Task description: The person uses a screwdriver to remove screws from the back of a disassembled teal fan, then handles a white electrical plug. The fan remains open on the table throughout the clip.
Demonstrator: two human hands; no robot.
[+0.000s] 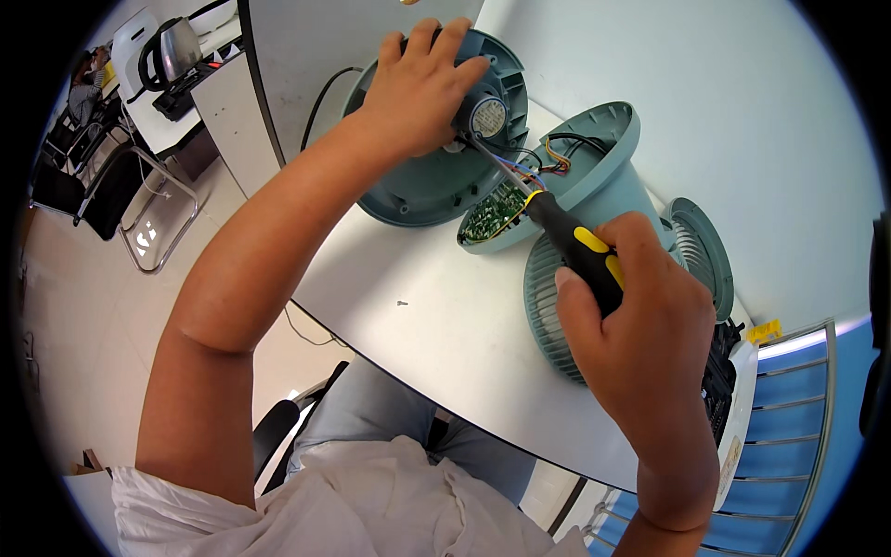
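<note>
My left hand (418, 88) holds a round teal fan base (408, 200) with its hollow underside showing, fingers spread up to the far rim. Under its thumb side sits a round motor (488, 118) with a pale label. My right hand (640, 316) is wrapped around a black-and-yellow screwdriver (580, 243). Its shaft points up and left into the base beside the motor; the tip's exact contact is hard to see. Coloured wires (524, 170) run from there to an opened teal housing (594, 190), where a green circuit board (497, 212) shows.
A ribbed teal fan grille (548, 311) lies under the housing. One small screw-like piece (402, 303) rests on the white table (445, 362). A black case (719, 381) stands at the right edge, near a metal rack (789, 436). Chairs and a kettle (176, 48) are far left.
</note>
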